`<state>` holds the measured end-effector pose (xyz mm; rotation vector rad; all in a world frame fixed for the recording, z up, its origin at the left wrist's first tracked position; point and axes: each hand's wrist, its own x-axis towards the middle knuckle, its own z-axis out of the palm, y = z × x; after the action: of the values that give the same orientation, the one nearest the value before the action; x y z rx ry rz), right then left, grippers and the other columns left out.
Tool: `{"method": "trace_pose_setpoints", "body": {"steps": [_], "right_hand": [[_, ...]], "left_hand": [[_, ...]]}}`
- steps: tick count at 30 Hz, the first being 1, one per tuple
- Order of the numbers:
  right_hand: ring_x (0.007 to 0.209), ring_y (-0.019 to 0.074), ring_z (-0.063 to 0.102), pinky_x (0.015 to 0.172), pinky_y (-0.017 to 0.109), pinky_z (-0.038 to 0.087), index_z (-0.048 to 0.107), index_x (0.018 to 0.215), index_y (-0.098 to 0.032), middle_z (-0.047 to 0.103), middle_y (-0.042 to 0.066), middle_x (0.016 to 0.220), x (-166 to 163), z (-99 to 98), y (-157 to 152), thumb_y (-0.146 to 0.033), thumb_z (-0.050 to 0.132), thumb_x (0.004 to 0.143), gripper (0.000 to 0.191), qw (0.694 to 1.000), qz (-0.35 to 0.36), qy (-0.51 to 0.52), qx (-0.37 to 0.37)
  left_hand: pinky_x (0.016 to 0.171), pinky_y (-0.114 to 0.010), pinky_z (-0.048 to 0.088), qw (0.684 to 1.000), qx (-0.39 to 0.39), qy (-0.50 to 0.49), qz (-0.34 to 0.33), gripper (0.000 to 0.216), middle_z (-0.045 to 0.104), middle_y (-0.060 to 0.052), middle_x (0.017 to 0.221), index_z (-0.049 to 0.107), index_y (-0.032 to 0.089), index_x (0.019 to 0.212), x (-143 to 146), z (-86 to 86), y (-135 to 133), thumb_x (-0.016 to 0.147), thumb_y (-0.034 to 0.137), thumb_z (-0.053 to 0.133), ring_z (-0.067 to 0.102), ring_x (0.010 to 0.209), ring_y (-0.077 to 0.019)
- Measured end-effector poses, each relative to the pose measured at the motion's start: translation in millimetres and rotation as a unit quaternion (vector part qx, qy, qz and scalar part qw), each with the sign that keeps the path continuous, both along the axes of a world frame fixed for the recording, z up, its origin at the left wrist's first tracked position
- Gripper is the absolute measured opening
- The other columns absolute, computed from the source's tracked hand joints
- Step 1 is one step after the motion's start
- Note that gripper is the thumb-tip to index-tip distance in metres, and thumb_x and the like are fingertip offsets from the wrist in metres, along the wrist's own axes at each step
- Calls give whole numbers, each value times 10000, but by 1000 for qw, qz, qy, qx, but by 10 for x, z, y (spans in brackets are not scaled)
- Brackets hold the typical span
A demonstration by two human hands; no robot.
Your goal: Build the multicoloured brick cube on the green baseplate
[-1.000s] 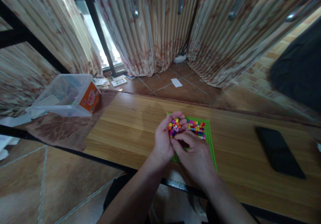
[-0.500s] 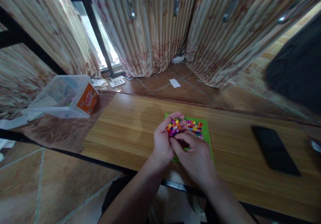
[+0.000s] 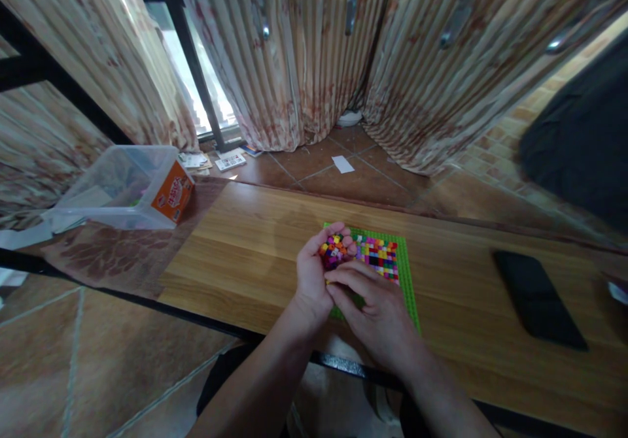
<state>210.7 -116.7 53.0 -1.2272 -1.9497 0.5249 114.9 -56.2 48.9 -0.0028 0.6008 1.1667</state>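
Striped curtains [image 3: 314,65] hang over a tiled floor [image 3: 343,176] behind the wooden table [image 3: 245,242].

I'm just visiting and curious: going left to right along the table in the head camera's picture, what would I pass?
Clear plastic box → left hand holding coloured bricks → green baseplate → black phone.

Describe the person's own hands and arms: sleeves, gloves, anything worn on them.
The left hand and the right hand are bare: no gloves, and no ring, watch or bracelet that I can make out. Both forearms are uncovered down to the picture's lower edge, and no sleeve shows.
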Motion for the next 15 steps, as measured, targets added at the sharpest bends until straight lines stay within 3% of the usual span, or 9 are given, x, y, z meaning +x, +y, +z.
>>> {"method": "trace_pose_setpoints", "body": {"steps": [4, 9, 15], "right_hand": [[930, 192, 669, 822, 329, 571, 698, 1016, -193, 702, 81, 996, 3, -26, -8, -170, 496, 965, 209, 997, 12, -64, 40], [898, 175, 683, 796, 289, 566, 687, 951, -202, 715, 64, 962, 132, 14, 23, -149, 489, 965, 205, 997, 1, -61, 54], [844, 180, 687, 737, 300, 551, 664, 951, -239, 720, 38, 940, 530, -21, 145, -280, 548, 951, 123, 988, -152, -15, 37]], "left_hand": [[595, -234, 490, 1000, 5, 4, 8, 153, 648, -49, 727, 677, 122, 810, 13, -12, -11, 849, 195, 548, 598, 582, -111], [617, -224, 502, 1000, 4, -14, 27, 176, 644, -59, 730, 687, 105, 811, 16, -6, -1, 856, 175, 531, 602, 612, -110], [673, -221, 521, 997, -21, -17, 71, 193, 648, -77, 758, 687, 89, 785, -16, -18, 62, 855, 138, 514, 612, 671, -110]]}}
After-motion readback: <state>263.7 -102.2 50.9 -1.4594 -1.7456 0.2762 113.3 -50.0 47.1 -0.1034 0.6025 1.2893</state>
